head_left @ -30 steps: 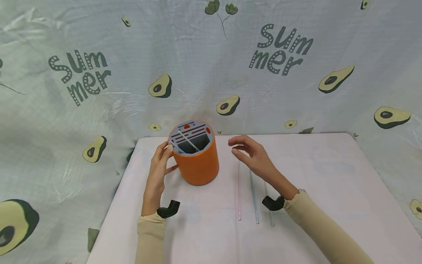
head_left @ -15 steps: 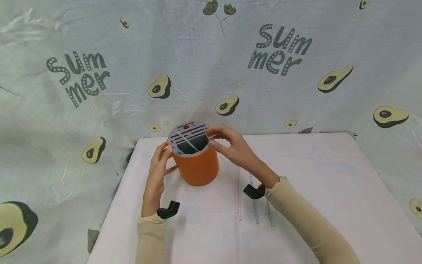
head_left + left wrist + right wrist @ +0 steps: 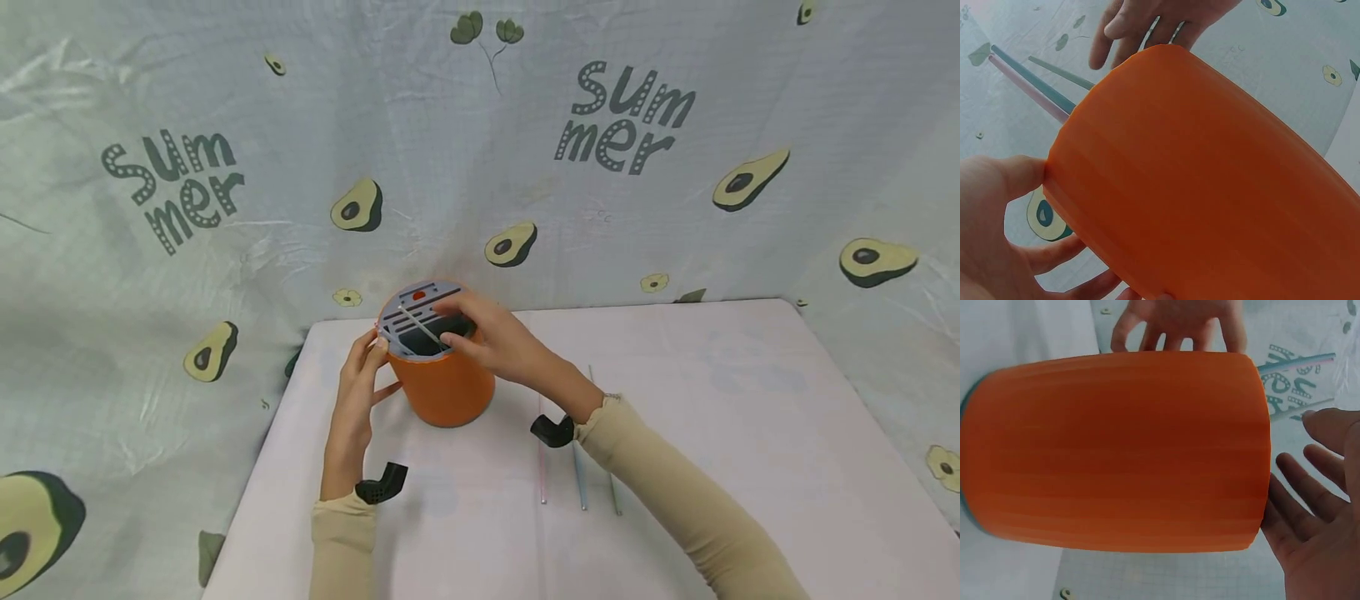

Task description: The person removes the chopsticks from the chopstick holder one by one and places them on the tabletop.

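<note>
An orange round pen holder [image 3: 447,392] with a grey slotted top stands at the table's back left. My left hand [image 3: 356,408] grips its left side, thumb at the rim and fingers along the wall. Above the top's large opening is my right hand [image 3: 498,340], thumb and fingers apart, holding nothing that I can see. A pale straw-like stick [image 3: 1304,409] leans out of the holder near the right thumb. In the left wrist view, a blue stick [image 3: 1032,76] and a pink stick [image 3: 1025,85] also rise from it, close together. The fingers partly hide the holder's top.
On the white table [image 3: 675,417] lie a pink stick [image 3: 543,479], a blue stick [image 3: 580,483] and a green stick [image 3: 615,496], roughly side by side, partly under the right forearm. An avocado-print cloth [image 3: 450,125] hangs behind the table's back edge.
My right hand has moved left from beside the pen holder to above its opening. The left hand keeps its grip on the holder's side. The head view has shifted slightly.
</note>
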A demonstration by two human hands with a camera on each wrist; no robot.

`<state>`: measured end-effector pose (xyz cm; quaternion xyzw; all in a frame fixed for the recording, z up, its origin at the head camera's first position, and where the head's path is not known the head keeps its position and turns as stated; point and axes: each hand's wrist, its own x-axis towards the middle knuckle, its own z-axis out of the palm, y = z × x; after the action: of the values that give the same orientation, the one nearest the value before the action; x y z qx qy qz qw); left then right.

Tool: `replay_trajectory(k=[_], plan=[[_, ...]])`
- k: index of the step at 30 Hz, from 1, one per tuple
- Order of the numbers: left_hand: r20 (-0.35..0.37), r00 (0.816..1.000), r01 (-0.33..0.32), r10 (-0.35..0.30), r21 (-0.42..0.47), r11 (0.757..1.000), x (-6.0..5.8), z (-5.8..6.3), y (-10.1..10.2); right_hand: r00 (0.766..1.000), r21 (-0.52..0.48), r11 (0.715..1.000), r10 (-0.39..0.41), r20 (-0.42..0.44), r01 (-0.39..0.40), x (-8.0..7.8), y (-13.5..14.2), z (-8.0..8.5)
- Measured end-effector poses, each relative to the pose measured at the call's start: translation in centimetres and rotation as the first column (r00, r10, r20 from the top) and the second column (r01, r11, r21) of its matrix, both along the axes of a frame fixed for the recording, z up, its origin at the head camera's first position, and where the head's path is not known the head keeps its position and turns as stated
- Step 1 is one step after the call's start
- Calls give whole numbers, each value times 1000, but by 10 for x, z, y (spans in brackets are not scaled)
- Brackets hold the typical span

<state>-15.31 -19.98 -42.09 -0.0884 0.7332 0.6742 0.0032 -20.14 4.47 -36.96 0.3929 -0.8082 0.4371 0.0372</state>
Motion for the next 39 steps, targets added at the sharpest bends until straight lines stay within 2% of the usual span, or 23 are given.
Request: replay_trajectory(k=[3,6,9,21,32,39], plan=[[5,1000,-13,13,-7,1000,2,-1,-2,1000,103,995,-15,-7,15,2,-7,2],[4,1000,-23,23,-11,1000,5,-1,-4,999,212,977,-32,-43,41,3,-14,4],[5,1000,-21,21,-8,1000,7,0,-4,995,271,960,-49,-87,71,5,-18,5],[-14,1000,-12,12,2,1000,4,-3,1,976,303,944,-66,-208,128,3,-19,6],[-14,1000,-7,7,2,1000,0,-2,1,987,332,935,-83,-135,124,-1,-21,15],[-16,1000,1,-1,9,1000,2,-1,1,991,305,944,-104,-88,126,-4,-24,11]])
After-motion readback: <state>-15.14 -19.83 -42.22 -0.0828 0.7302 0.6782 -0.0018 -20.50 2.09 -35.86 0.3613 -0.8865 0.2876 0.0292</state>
